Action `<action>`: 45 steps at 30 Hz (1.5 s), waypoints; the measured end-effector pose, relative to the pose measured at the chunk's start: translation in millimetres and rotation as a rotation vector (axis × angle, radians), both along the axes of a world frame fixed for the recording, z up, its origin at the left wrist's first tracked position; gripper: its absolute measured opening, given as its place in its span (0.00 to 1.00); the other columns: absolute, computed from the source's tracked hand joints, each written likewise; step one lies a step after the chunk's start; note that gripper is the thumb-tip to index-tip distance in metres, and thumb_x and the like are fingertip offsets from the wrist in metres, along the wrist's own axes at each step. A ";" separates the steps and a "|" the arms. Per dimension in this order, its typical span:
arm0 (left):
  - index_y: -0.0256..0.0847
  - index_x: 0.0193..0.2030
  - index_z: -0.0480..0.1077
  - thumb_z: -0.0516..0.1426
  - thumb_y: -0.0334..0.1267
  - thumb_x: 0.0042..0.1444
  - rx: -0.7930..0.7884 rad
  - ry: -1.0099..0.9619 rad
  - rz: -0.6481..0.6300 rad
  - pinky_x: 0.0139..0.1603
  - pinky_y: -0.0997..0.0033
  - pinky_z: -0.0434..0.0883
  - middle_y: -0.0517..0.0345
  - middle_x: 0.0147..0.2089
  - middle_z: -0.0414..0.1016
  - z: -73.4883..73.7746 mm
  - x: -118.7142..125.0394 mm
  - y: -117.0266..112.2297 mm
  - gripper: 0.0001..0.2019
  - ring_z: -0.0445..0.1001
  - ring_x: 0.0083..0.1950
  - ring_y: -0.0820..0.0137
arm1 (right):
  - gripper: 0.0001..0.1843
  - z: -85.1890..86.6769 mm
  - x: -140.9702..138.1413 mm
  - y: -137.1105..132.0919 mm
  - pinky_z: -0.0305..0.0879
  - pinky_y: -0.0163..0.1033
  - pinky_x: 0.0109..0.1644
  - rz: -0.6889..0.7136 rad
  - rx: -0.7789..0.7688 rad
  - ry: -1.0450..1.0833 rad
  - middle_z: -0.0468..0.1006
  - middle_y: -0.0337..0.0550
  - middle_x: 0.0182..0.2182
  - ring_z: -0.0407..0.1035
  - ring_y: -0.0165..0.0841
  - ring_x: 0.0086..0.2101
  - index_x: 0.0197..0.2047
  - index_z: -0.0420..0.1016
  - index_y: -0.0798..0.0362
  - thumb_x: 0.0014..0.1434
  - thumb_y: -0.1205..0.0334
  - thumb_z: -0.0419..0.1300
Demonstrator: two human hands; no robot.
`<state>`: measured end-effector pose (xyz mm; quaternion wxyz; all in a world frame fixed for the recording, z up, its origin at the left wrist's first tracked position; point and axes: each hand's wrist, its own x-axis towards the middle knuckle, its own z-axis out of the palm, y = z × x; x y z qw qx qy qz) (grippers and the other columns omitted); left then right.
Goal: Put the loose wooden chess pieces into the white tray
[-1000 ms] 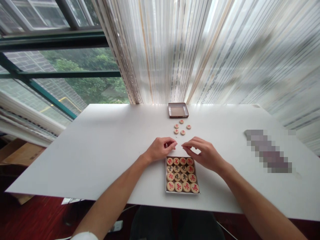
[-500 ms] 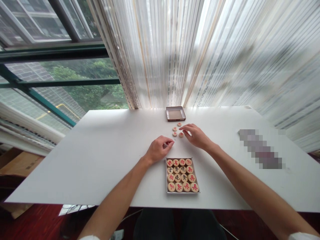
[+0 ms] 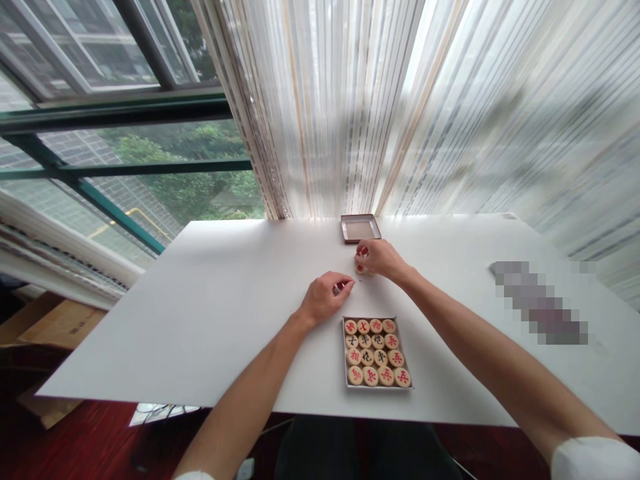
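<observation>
My right hand point(image 3: 379, 259) is over a small group of loose xiangqi pieces point(image 3: 360, 269), its thumb and fingers closed around one with a red mark. The hand hides most of this group. To its left, my left hand point(image 3: 326, 296) hovers low over the table with thumb and fingertips pinched together; anything inside the pinch is hidden. Nearer to me, a shallow open box point(image 3: 411, 387) is filled with rows of round wooden pieces, some marked in red point(image 3: 385, 375) and some in black point(image 3: 367, 357).
Behind my right hand lies an open box lid point(image 3: 361, 230), near the table's far edge. A blurred-out object point(image 3: 540, 303) rests on the right of the white table point(image 3: 175, 320). String curtains point(image 3: 340, 120) hang along the back, with a window point(image 3: 180, 187) at the left.
My right hand has moved left onto the loose pieces, closing its fingers there. My left hand keeps its pinch beside them. The view has shifted slightly to the left.
</observation>
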<state>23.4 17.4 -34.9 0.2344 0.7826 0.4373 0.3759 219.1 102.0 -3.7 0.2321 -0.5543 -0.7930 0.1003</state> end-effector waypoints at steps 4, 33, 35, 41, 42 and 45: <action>0.40 0.44 0.77 0.56 0.42 0.64 -0.048 -0.049 -0.015 0.41 0.71 0.73 0.53 0.41 0.81 1.6 1.4 -1.7 0.11 0.76 0.37 0.70 | 0.06 1.0 13.0 -24.4 0.71 0.36 0.41 0.064 0.058 0.102 0.83 0.42 0.36 0.77 0.33 0.35 0.40 0.77 0.52 0.61 0.61 0.61; 0.38 0.50 0.74 0.61 0.49 0.60 -0.397 -0.299 -0.175 0.41 0.69 0.78 0.50 0.41 0.82 -3.7 12.8 -11.8 0.18 0.81 0.40 0.66 | 0.07 -28.0 27.0 -109.3 0.76 0.41 0.45 0.383 0.064 0.559 0.76 0.45 0.41 0.74 0.33 0.38 0.45 0.74 0.50 0.63 0.62 0.63; 0.38 0.50 0.74 0.60 0.49 0.61 -0.405 -0.294 -0.178 0.41 0.69 0.78 0.49 0.42 0.82 -3.0 12.8 -11.7 0.18 0.81 0.40 0.67 | 0.08 -27.7 27.5 -109.5 0.76 0.42 0.45 0.386 0.064 0.549 0.77 0.45 0.41 0.74 0.33 0.39 0.45 0.74 0.50 0.62 0.62 0.63; 0.40 0.60 0.68 0.63 0.46 0.58 -0.529 -0.157 -0.403 0.48 0.66 0.76 0.46 0.50 0.80 17.4 -7.1 -9.3 0.25 0.79 0.47 0.64 | 0.08 -25.0 30.9 -109.2 0.74 0.43 0.45 0.365 0.079 0.517 0.78 0.44 0.41 0.73 0.34 0.39 0.45 0.75 0.50 0.61 0.64 0.62; 0.42 0.62 0.67 0.66 0.45 0.55 -0.543 -0.097 -0.432 0.50 0.65 0.75 0.47 0.52 0.79 21.3 -12.3 -8.9 0.29 0.78 0.49 0.64 | 0.08 -24.5 31.9 -108.7 0.74 0.43 0.45 0.351 0.088 0.515 0.78 0.44 0.41 0.73 0.34 0.39 0.45 0.75 0.50 0.61 0.64 0.63; 0.44 0.61 0.69 0.69 0.45 0.50 -0.554 0.030 -0.453 0.54 0.63 0.73 0.50 0.49 0.80 27.8 -22.6 -8.6 0.31 0.77 0.50 0.64 | 0.08 -24.1 34.6 -106.3 0.74 0.43 0.45 0.310 0.097 0.518 0.78 0.44 0.41 0.73 0.34 0.38 0.45 0.75 0.50 0.61 0.64 0.62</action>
